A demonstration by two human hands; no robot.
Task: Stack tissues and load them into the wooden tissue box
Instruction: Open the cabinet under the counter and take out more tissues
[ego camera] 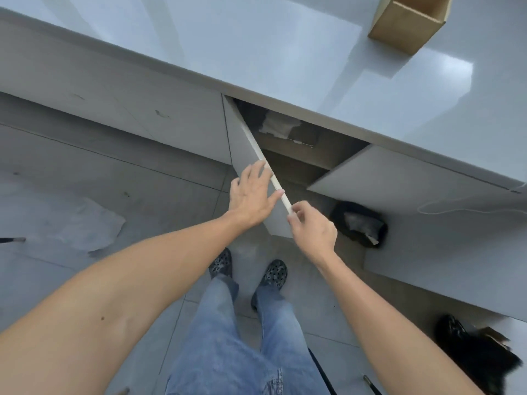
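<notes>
**Both hands on a half-open cabinet door**

Under the white countertop [285, 44], the person is standing right up against the cabinets with both hands on a swung-out door [251, 155]. The left hand [251, 195] is spread flat and wide against the door's outer face, thumb reaching across to its top edge. The right hand [312, 228] is nearer, pinching the door's near corner between fingertips and thumb, the rest of the fingers curled in.

Behind the door the cabinet is open and dark inside. On the shelf there's some crumpled white tissue paper [278, 126] lying on what looks like brown cardboard; can't tell more than that. A second door [399, 178] to the right hangs open too.

The wooden tissue box [409, 22] sits up on the countertop at the far right, well apart from both hands, nobody touching it.

On the floor: a black bag [359, 223] with something pale in it just right of the hands, a flat sheet [71, 223] off to the left, and the person's dark clogs [272, 273] and jeans below.
</notes>
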